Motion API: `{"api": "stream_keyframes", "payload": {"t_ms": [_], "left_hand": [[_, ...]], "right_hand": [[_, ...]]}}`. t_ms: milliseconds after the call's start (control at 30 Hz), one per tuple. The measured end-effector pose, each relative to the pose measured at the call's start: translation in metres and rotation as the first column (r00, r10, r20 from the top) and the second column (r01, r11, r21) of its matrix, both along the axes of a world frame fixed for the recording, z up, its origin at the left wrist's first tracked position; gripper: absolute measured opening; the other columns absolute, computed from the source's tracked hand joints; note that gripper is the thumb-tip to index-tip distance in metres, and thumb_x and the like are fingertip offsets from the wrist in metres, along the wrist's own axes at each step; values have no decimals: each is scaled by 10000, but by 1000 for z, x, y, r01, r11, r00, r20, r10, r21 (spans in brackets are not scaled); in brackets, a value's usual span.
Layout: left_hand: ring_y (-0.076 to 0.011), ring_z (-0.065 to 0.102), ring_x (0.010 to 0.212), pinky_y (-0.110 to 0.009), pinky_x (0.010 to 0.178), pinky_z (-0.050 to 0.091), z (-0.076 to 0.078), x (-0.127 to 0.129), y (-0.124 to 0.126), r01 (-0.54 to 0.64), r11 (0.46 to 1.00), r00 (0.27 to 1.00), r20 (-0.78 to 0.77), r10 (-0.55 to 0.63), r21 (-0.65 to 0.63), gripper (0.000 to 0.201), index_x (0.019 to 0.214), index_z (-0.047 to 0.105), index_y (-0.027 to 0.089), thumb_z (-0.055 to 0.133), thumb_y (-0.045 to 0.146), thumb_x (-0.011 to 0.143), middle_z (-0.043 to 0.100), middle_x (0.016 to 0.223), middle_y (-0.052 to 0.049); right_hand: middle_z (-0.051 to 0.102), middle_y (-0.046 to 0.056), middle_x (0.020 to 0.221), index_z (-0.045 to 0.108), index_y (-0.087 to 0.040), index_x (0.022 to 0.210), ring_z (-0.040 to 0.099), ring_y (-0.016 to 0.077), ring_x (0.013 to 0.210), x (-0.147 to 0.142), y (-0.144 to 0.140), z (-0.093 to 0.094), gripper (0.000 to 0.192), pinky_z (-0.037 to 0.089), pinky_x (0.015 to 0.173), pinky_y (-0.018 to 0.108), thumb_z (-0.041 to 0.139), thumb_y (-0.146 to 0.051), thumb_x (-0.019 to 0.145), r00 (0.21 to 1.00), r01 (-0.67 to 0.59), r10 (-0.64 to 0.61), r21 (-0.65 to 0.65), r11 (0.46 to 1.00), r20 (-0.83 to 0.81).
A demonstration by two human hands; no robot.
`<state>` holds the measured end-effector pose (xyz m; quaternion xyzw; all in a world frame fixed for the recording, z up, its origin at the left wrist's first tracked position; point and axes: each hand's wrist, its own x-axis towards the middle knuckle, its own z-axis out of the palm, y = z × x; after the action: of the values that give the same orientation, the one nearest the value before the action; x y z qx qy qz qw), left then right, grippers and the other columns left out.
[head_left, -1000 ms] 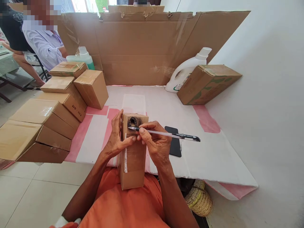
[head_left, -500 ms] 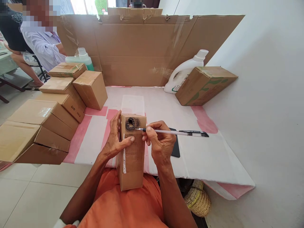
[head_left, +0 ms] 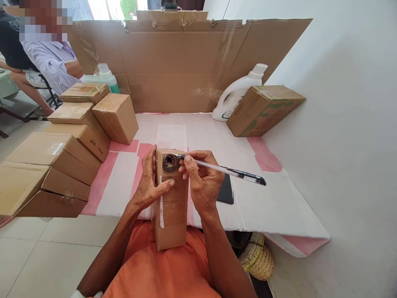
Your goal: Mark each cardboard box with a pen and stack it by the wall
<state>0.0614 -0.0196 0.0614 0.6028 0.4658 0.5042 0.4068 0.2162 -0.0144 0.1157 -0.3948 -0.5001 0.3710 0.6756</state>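
Note:
A small brown cardboard box (head_left: pixel 171 207) leans from my lap against the table's near edge. Its upper face carries a dark scribbled ring (head_left: pixel 170 162). My left hand (head_left: pixel 148 182) grips the box's left side, thumb across its front. My right hand (head_left: pixel 203 182) holds a clear ballpoint pen (head_left: pixel 223 169), its tip at the upper right rim of the scribble and its capped end pointing right. A dark phone (head_left: pixel 226 190) lies flat on the table, partly hidden behind my right hand.
Several sealed cardboard boxes (head_left: pixel 58 149) are stacked along the left. A tilted box (head_left: pixel 263 109) and a white jug (head_left: pixel 237 93) stand at the back right, a green bottle (head_left: pixel 107 78) at the back left. A cardboard screen (head_left: pixel 186 62) walls the table's far edge. A seated person (head_left: pixel 52 58) is beyond on the left. A woven basket (head_left: pixel 257 260) sits under the table.
The pen tip moved from the scribble's lower edge round to its upper right rim, and my right hand rose slightly. The left hand and box stayed put.

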Motion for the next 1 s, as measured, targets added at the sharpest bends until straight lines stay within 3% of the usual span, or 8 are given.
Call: {"api": "stream_keyframes", "payload": {"t_ms": [133, 233, 333, 433, 500, 633, 800, 1000], "left_hand": [[-415, 398, 1507, -625, 1243, 353, -1, -5, 0, -32, 999, 999, -1, 32, -23, 1139, 1688, 261, 359, 828, 678, 753, 372, 1621, -135], [-413, 427, 1500, -624, 1236, 372, -2, -11, 1, -17, 997, 999, 43, 20, -69, 1146, 1687, 250, 357, 833, 678, 754, 398, 1620, -136], [-407, 461, 1492, -592, 1216, 422, -5, -17, 3, -29, 996, 996, 80, 36, -86, 1126, 1685, 252, 350, 832, 660, 771, 428, 1610, -133], [-414, 451, 1510, -574, 1200, 453, -8, -20, 5, -53, 997, 995, 76, 58, -64, 1108, 1679, 278, 344, 838, 649, 772, 419, 1637, -134], [-415, 453, 1514, -569, 1186, 472, -7, -20, 6, -39, 998, 997, 60, 42, -53, 1122, 1682, 276, 334, 844, 645, 766, 428, 1646, -142], [-387, 535, 1452, -525, 1132, 534, 2, -17, 11, -8, 1000, 999, 45, 8, -13, 1127, 1676, 291, 323, 866, 622, 754, 481, 1619, -142], [-340, 644, 1312, -454, 1030, 603, 14, -12, 28, -26, 994, 996, 83, 17, 110, 1099, 1653, 335, 314, 884, 600, 745, 578, 1494, -124], [-369, 564, 1422, -524, 1129, 546, 11, -8, 41, 20, 984, 999, 23, -25, 176, 1161, 1675, 273, 355, 909, 588, 733, 509, 1536, -133]], "right_hand": [[713, -10, 802, 695, -226, 934, 654, 119, 629, 10, 5, 3, 238, 510, 521, 222, 749, -457, 959, 995, -83, 83, 2, 997, -49], [707, -2, 841, 637, -230, 911, 682, 137, 683, 41, 21, 0, 321, 470, 487, 213, 699, -540, 969, 993, 22, -22, -2, 1000, -118], [722, 12, 879, 557, -229, 888, 665, 125, 631, 77, 43, -16, 302, 414, 458, 210, 596, -497, 1023, 985, 108, -81, -182, 977, 149], [700, -2, 756, 537, -221, 868, 621, 125, 559, 94, 60, -45, 206, 448, 546, 235, 576, -326, 1040, 763, 205, 169, -481, 852, 624], [731, 51, 809, 579, -196, 874, 683, 169, 675, 94, 66, -64, 153, 480, 645, 267, 636, -242, 1008, 606, 297, 303, -563, 771, 735], [751, 186, 1096, 673, -112, 1007, 734, 284, 1004, 82, 66, -86, 111, 538, 803, 353, 652, -219, 1022, 510, 410, 355, -584, 701, 784], [715, 91, 1226, 680, -160, 1256, 717, 234, 1054, 77, 54, -83, 315, 616, 923, 444, 672, -397, 1047, 429, 474, 418, -593, 651, 801], [579, 259, 1431, 585, -79, 1361, 565, 383, 1345, 95, 21, -81, 407, 508, 1027, 465, 596, -351, 1058, 329, 645, 291, -438, 626, 899]]}}
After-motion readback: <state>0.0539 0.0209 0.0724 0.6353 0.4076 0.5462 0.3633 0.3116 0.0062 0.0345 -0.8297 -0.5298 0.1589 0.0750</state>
